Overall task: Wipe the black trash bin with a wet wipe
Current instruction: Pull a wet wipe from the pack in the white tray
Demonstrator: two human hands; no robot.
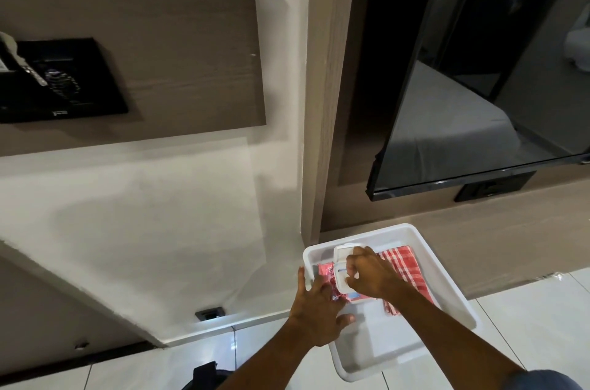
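White plastic fills the low middle of your view — one tray (424,241) on the pale floor tiles (542,319), holding one red wet-wipe pack (326,274) and one red-checked cloth (404,265). Your left hand (314,310) lies spread on the pack, fingers open, pinning it. Your right hand (370,271) is curled at the pack's raised white flip lid (343,254); whether it pinches a wipe is hidden. One dark shape (204,375) — perhaps the black bin — is cut off at the bottom edge.
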